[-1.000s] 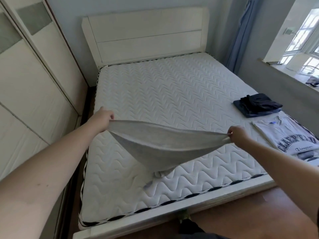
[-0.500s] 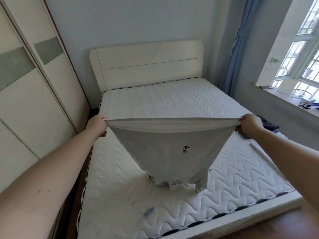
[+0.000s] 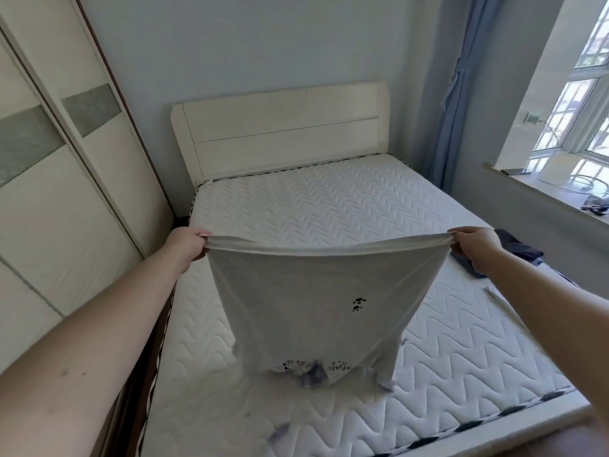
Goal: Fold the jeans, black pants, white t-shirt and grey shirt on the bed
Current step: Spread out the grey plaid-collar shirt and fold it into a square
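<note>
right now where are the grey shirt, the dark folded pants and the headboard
grey shirt (image 3: 316, 291): head view, middle of the hanging front panel.
dark folded pants (image 3: 519, 246): head view, top of the pile showing past the right wrist.
headboard (image 3: 283, 127): head view, centre of the upper panel.

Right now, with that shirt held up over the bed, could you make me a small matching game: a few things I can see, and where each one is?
Things:
1. grey shirt
2. dark folded clothes
3. blue curtain
4. wardrobe

Places:
A. along the left wall
B. hanging between the left hand and the right hand
C. beside the window, past the headboard
D. on the mattress, behind the right hand

Pairs: 1-B, 2-D, 3-C, 4-A
</note>
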